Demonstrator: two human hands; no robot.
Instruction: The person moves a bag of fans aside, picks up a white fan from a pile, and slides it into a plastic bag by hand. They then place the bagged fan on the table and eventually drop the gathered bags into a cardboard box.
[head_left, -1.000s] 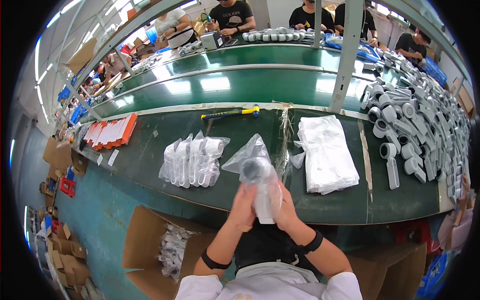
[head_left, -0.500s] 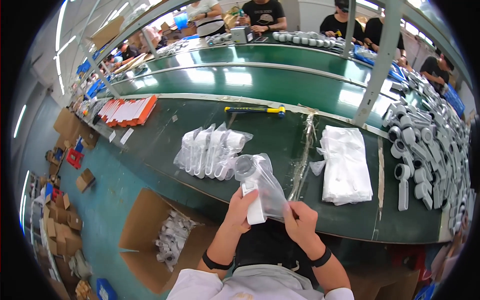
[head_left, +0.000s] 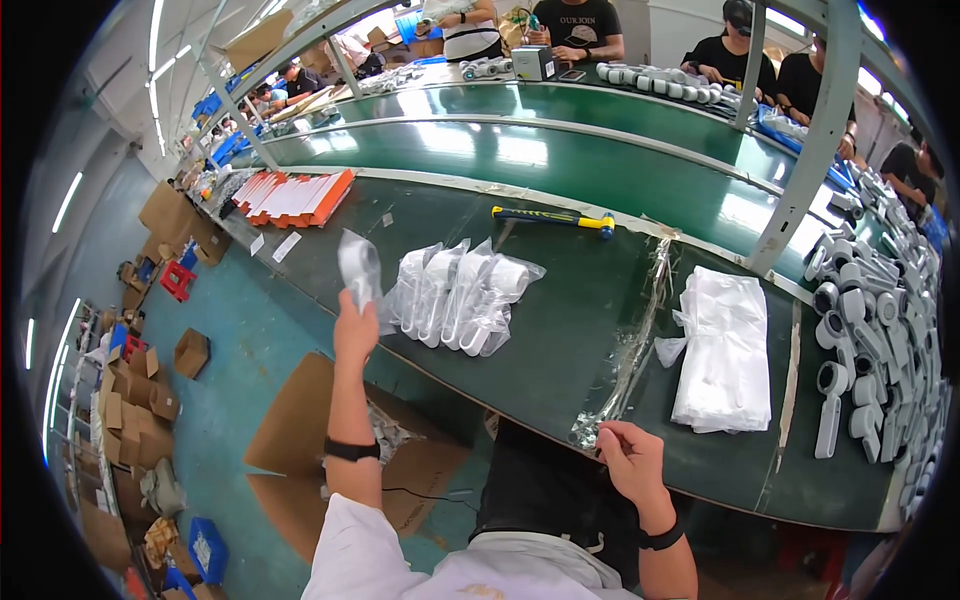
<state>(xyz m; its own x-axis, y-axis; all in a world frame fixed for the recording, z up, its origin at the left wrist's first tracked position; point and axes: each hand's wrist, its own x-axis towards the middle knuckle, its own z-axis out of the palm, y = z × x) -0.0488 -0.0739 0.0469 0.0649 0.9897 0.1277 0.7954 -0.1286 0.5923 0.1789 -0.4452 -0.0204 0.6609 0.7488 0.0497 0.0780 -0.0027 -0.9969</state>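
Observation:
My left hand (head_left: 357, 325) is closed on a bagged white plastic handle with a ring-shaped head (head_left: 358, 262), held up left of a row of similar bagged handles (head_left: 463, 300) lying on the dark green table (head_left: 560, 330). Its clear bag is slightly blurred. At the table's front edge my right hand (head_left: 635, 462) has its fingers curled in, with nothing visible in them. A stack of white plastic bags (head_left: 722, 350) lies beyond it to the right.
A blue and yellow hammer (head_left: 555, 220) lies at the table's back edge. Orange and white boxes (head_left: 292, 198) sit far left, and grey-white handles (head_left: 865, 330) are heaped right. Below stands an open carton (head_left: 290, 415) holding white parts. Co-workers sit or stand across the green conveyor (head_left: 470, 150).
My left hand has carried the bagged handle from in front of me to the row's left side. My right hand has let go of the bag and moved slightly right. The view has shifted.

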